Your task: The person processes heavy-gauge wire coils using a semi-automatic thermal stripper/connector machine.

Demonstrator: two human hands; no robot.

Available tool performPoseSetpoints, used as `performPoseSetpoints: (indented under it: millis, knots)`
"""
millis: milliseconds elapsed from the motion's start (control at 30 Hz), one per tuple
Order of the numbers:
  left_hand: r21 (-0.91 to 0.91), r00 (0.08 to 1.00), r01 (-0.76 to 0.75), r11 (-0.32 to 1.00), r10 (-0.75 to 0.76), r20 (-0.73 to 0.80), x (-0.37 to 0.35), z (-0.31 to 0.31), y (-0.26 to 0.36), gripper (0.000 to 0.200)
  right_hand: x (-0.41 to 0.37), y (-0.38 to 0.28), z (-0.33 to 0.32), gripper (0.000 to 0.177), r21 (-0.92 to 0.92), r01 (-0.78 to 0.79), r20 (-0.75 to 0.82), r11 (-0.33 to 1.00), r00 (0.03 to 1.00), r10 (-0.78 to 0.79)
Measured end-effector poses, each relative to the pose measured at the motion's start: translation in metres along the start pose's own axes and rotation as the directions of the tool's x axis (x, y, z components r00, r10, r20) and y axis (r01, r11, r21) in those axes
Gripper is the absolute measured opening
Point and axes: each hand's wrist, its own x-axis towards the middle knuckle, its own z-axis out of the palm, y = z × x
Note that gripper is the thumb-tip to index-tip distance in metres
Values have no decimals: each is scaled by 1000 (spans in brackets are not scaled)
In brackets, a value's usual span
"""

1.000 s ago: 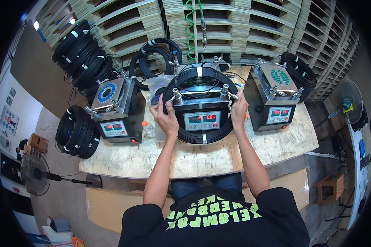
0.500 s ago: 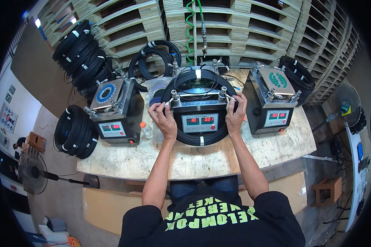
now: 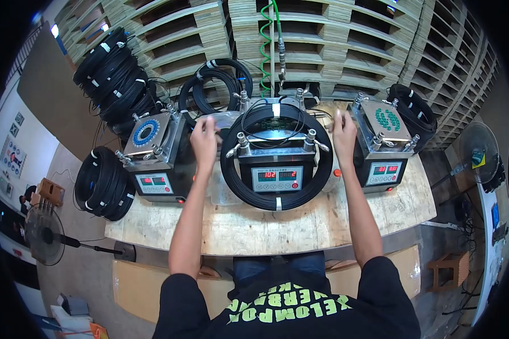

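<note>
A large coil of black cable [image 3: 229, 172], bound with white tape, hangs around the front of the middle heating machine [image 3: 245, 175]. The machine's display [image 3: 276, 179] shows red digits. Metal clamp levers [image 3: 232, 151] at its front corners point outward. My left hand [image 3: 205, 141] is raised just left of the coil, fingers loosely bent, thumb apart, touching nothing I can see. My right hand [image 3: 344, 135] is lifted to the coil's right, between it and the right machine [image 3: 379, 150], with loosely curled fingers and nothing visible in them. Both hands are apart from the levers.
A left machine [image 3: 175, 158] carries a ring of blue pieces [image 3: 146, 133]; green pieces [image 3: 387, 119] sit on the right one. Black coils [image 3: 110, 79] are stacked at the left. A green air hose [image 3: 264, 56] hangs before wooden pallets [image 3: 316, 34]. The wooden table [image 3: 232, 226] curves in front.
Both hands have let go of the front clamp levers and moved outward and farther back. The levers now point outward, and the middle display's digits have changed.
</note>
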Motion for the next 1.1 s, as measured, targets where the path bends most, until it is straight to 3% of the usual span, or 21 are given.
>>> performPoseSetpoints:
  millis: [67,133,200,267,300,333,367,433,467,533,700,867,933,1100]
  knots:
    - [-1,994,45,999,-45,101,40,13,-19,36,30,10,17,26,85,-15,45,996,999,11]
    - [-28,986,138,990,-134,101,71,36,-33,39,66,42,44,25,204,-30,106,979,994,8]
    - [-47,960,243,969,-234,156,100,58,-60,46,90,53,67,27,273,-276,199,921,953,227]
    - [-48,909,354,934,-331,253,127,72,-89,59,103,69,86,34,289,-365,273,885,918,290]
    - [-223,890,410,884,-336,307,125,81,-85,49,106,75,95,36,329,-387,306,861,907,291]
    - [-174,902,344,923,-274,334,129,85,-87,49,117,83,107,37,371,-397,339,839,899,276]
    - [-74,954,184,980,-161,253,129,91,-91,49,122,92,112,40,307,-421,406,853,869,283]
    - [126,985,-88,988,67,159,125,93,-98,50,125,103,118,38,225,-246,368,943,917,151]
    - [275,986,-90,957,48,157,131,90,-105,51,123,107,119,38,219,-203,342,954,932,120]
    - [323,985,-4,946,-52,166,128,91,-98,52,128,120,124,40,243,-180,333,953,938,93]
    - [280,982,12,960,-64,177,122,92,-95,52,118,109,115,41,219,-236,337,947,929,154]
    - [263,989,23,964,-61,138,111,93,-74,50,113,88,108,41,108,-188,316,976,938,146]
    - [234,991,-57,971,27,129,112,95,-76,48,114,83,109,38,93,-194,300,977,941,158]
    - [264,988,14,964,-55,147,123,93,-96,50,121,95,110,40,114,-197,316,974,937,153]
